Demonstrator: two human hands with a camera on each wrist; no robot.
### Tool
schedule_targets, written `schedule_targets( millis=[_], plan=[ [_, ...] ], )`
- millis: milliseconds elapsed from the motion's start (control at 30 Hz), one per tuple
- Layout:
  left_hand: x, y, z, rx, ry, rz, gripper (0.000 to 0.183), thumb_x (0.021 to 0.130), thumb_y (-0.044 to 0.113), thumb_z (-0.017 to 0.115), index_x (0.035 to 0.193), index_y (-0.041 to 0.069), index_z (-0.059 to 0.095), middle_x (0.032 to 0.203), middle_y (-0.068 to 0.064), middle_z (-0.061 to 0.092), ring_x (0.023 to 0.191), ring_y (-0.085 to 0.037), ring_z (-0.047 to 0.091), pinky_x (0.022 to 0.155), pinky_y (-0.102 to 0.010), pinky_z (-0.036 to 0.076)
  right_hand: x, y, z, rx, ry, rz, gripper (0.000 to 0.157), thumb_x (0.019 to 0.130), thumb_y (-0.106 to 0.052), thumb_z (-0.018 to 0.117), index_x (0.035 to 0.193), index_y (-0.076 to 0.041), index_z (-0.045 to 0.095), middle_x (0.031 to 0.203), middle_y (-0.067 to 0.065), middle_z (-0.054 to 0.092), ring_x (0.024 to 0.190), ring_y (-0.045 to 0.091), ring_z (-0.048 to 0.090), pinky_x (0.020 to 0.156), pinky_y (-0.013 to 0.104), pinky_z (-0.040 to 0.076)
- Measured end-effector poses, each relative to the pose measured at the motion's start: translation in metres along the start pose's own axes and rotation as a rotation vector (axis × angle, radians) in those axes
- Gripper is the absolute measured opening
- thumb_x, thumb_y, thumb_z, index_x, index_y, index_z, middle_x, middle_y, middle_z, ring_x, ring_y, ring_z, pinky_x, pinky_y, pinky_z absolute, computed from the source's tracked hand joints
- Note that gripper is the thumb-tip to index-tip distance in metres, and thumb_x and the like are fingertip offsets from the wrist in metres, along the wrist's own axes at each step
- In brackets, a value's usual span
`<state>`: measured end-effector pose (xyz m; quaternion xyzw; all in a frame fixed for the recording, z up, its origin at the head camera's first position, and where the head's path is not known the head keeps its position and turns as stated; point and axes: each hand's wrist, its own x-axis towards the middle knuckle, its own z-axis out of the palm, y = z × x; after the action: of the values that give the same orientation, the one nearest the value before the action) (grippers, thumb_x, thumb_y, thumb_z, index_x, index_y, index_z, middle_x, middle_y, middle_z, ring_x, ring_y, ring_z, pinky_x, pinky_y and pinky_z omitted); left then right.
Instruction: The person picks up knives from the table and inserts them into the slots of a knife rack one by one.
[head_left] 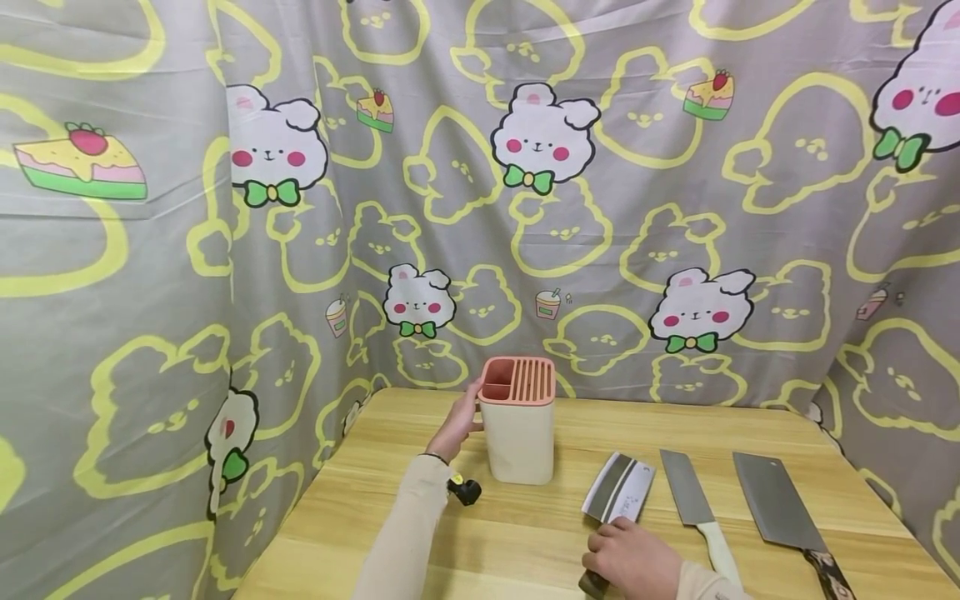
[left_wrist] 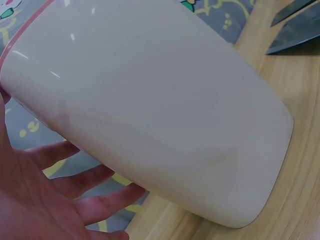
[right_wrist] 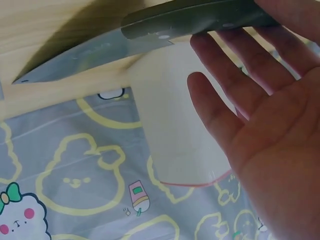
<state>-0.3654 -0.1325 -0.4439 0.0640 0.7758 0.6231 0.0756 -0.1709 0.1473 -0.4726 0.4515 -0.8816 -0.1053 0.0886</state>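
A cream knife block (head_left: 520, 442) with a coral slotted top (head_left: 533, 380) stands upright on the table. My left hand (head_left: 459, 423) touches its left side near the rim. In the left wrist view, the fingers (left_wrist: 102, 205) are spread and fairly straight, with fingertips against the cream wall. On the right, my right hand (head_left: 636, 557) pinches the dark handle (right_wrist: 200, 21) of a broad-bladed kitchen knife (head_left: 619, 487). Its blade points away from me, with a dark band and pale stripes. The right wrist view shows the thumb and fingers on opposite sides of the handle.
A narrower knife with a pale handle (head_left: 688, 492) lies right of the held one. Further right is a large cleaver (head_left: 778, 500) with a dark patterned handle. A small black object (head_left: 465, 492) shows beside the left wrist. Patterned curtain (head_left: 540, 233) surrounds the wooden table (head_left: 525, 525).
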Motion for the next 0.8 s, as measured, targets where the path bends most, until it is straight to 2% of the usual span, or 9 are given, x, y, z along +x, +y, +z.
schedule_targets(
  millis=[133,267,467,667,800],
  plan=[
    [-0.001,0.000,0.000,-0.005,-0.004,0.017,0.072,0.105,0.068,0.028,0.164,0.026,0.029,0.168,-0.014,0.034,0.151,-0.043,0.040,0.119,-0.076,0.029,-0.001,0.003,-0.012,0.084,0.020,-0.012,0.016,0.082,-0.024,0.082,0.094,-0.029,0.073,0.088,-0.016,0.067,0.081,0.003,0.061,0.070,0.025,0.050],
    [-0.001,0.001,0.001,-0.003,-0.004,0.043,0.068,0.108,0.061,0.026,0.165,0.023,0.029,0.169,-0.015,0.033,0.151,-0.043,0.040,0.116,-0.061,0.045,0.000,0.005,-0.023,0.143,-0.001,-0.010,0.017,0.084,-0.026,0.082,0.097,-0.028,0.073,0.091,-0.016,0.069,0.084,0.002,0.063,0.071,0.026,0.052],
    [0.001,0.000,0.002,0.000,-0.004,0.051,0.065,0.110,0.056,0.025,0.165,0.021,0.028,0.169,-0.015,0.031,0.151,-0.044,0.039,0.115,-0.059,0.047,0.001,0.009,-0.035,0.175,-0.041,-0.001,0.020,0.086,-0.020,0.082,0.102,-0.027,0.073,0.094,-0.016,0.068,0.087,0.001,0.063,0.070,0.026,0.054],
    [0.002,0.000,0.002,-0.004,0.002,0.054,0.068,0.109,0.058,0.026,0.165,0.020,0.029,0.170,-0.015,0.030,0.150,-0.045,0.039,0.114,-0.060,0.048,0.001,0.011,-0.043,0.132,0.006,-0.011,0.024,0.083,-0.020,0.085,0.100,-0.027,0.071,0.092,-0.018,0.067,0.086,-0.001,0.062,0.072,0.025,0.054],
    [0.002,0.000,0.002,-0.007,0.009,0.050,0.068,0.109,0.058,0.026,0.164,0.019,0.030,0.170,-0.016,0.030,0.150,-0.045,0.039,0.113,-0.060,0.048,0.001,0.010,-0.050,0.136,-0.004,0.003,0.025,0.082,-0.019,0.086,0.101,-0.026,0.071,0.093,-0.018,0.067,0.088,-0.001,0.063,0.077,0.026,0.056]
  ],
)
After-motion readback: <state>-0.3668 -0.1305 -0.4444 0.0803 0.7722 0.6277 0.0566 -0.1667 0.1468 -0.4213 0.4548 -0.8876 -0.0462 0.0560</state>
